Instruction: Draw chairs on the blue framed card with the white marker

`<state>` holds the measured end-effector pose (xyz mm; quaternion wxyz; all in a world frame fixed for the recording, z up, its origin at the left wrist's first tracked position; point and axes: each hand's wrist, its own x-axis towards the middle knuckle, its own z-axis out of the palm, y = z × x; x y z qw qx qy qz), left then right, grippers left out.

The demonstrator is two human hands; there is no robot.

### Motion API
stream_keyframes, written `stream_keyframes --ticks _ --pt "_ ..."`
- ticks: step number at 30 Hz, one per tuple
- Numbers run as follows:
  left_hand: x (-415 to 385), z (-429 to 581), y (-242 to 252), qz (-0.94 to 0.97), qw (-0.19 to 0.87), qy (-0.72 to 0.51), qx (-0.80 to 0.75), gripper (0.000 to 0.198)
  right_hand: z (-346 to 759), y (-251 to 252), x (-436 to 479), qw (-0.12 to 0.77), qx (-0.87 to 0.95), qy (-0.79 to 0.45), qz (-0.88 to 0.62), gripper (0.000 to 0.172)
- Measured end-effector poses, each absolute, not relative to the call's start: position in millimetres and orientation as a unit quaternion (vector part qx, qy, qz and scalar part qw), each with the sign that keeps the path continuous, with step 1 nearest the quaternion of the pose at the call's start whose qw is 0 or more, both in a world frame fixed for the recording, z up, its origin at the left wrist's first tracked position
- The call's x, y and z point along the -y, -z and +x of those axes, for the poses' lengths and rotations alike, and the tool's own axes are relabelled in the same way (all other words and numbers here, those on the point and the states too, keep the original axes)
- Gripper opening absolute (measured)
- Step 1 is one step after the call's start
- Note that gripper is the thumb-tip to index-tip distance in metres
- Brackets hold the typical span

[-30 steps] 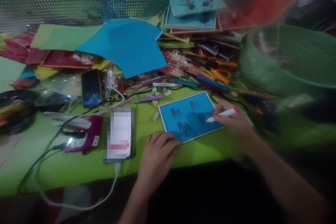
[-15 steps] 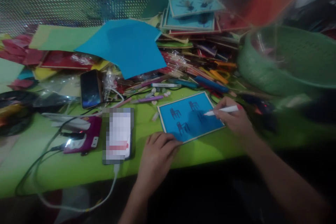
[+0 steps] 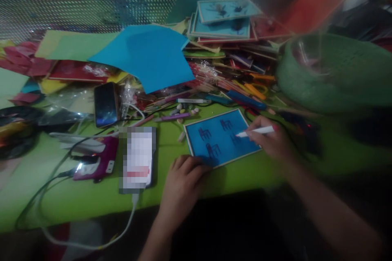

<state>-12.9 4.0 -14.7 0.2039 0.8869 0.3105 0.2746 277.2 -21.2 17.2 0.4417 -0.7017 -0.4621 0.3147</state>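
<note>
A lime-green desk [image 3: 92, 195] fills the lower half of the frame, crowded along its far side with craft stuff. At the right edge sits a big green basket [image 3: 337, 73], blurred. In the upper middle a loose blue paper sheet [image 3: 150, 55] lies tilted over the heap, and behind it, upper right of centre, is a stack of framed cards [image 3: 225, 22]. Below that spreads a jumble of pens and sticks [image 3: 220, 85]. Just right of centre lies the blue card [image 3: 214, 134] with a pale border and small dark chair drawings on it, flat on the desk. Left of it, a phone [image 3: 137, 159] with a white cable, then a magenta gadget [image 3: 98, 163]; a dark phone [image 3: 105, 104] rests further up. The left hand [image 3: 183, 179] presses on the card's near left corner, fingers curled down on it. The right hand [image 3: 272, 140] has its fingers pinched round a white pen [image 3: 255, 131], whose tip touches the card's right part.
</note>
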Motion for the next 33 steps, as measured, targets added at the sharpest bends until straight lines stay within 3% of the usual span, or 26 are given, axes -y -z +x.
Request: stream_keyframes --ticks 13,33 --pt "-4.3 -12.3 15.5 0.887 0.202 -0.282 -0.304 0.013 278.8 -16.6 16.4 0.414 0.532 -0.255 -0.693 0.008" --pt "-4.8 -13.7 15.5 0.888 0.199 -0.275 -0.310 0.013 279.6 -19.8 17.9 0.417 0.491 -0.227 -0.731 0.009"
